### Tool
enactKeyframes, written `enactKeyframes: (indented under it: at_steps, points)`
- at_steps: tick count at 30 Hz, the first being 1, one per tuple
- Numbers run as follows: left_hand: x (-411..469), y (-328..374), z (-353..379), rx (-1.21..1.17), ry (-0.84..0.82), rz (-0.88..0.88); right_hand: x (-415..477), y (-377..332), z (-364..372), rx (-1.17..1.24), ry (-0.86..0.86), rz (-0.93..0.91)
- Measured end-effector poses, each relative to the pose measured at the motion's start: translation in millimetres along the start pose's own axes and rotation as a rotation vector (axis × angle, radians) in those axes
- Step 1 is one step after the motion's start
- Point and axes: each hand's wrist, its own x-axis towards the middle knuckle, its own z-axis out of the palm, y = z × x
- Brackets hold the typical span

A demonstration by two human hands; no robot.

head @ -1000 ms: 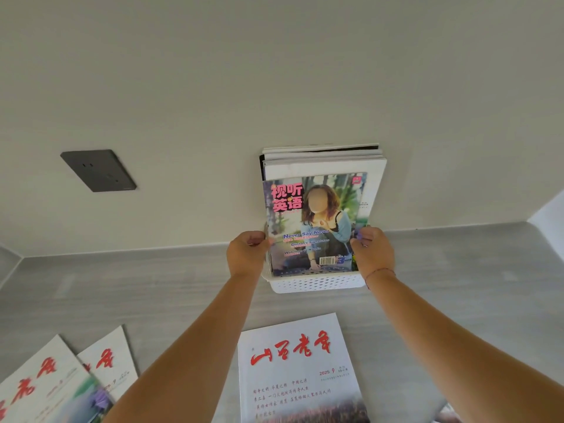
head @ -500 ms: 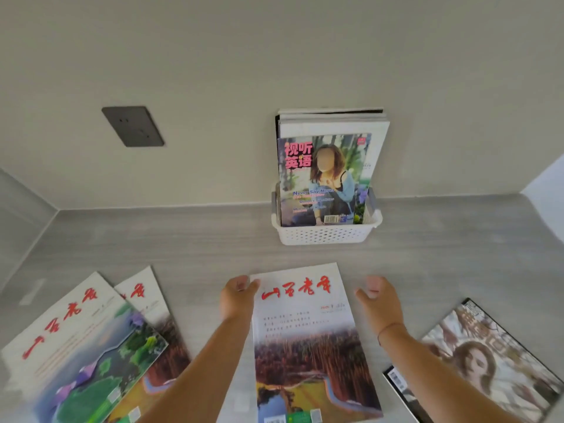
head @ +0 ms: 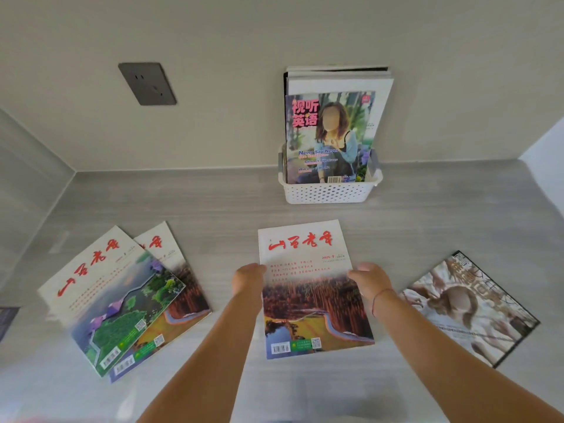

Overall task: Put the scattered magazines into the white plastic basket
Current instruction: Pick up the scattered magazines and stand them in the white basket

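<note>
My left hand [head: 247, 277] and right hand [head: 370, 280] grip the centre magazine [head: 311, 300] by its side edges. The basket [head: 328, 192] stands beyond it.

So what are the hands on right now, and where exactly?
The middle magazine, flat on the counter: left hand at its left edge, right hand at its right edge, about mid-height. Whether it is gripped yet cannot be told.

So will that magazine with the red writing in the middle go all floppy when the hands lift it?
Probably a bit. The thin white magazine with red lettering lies flat on the grey countertop, so it looks soft-covered and may sag in the middle. The left hand and right hand sit at opposite edges, which should limit drooping. Its glossy cover might slide easily.
</note>
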Motion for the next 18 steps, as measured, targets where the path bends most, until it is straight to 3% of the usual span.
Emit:
enactKeyframes:
  at_steps: [3, 5, 8, 14, 18]
  points:
    - [-5, 7, -3, -0.072, -0.045, -0.089, 4, 0, -3, 0.036, -0.077, 0.035]
    - [-11, 9, 2, -0.084, -0.175, -0.088, 6, 1, -3, 0.091, -0.116, 0.045]
    - [-21, 6, 14, 0.013, -0.366, 0.035, 4, 2, -1, 0.167, -0.150, 0.054]
    - [-26, 19, 8, 0.017, -0.504, 0.161, 5, -1, -10, 0.374, -0.123, -0.012]
    - [-23, 43, 1, 0.053, -0.595, 0.223, 13, -5, -29, 0.385, -0.240, -0.038]
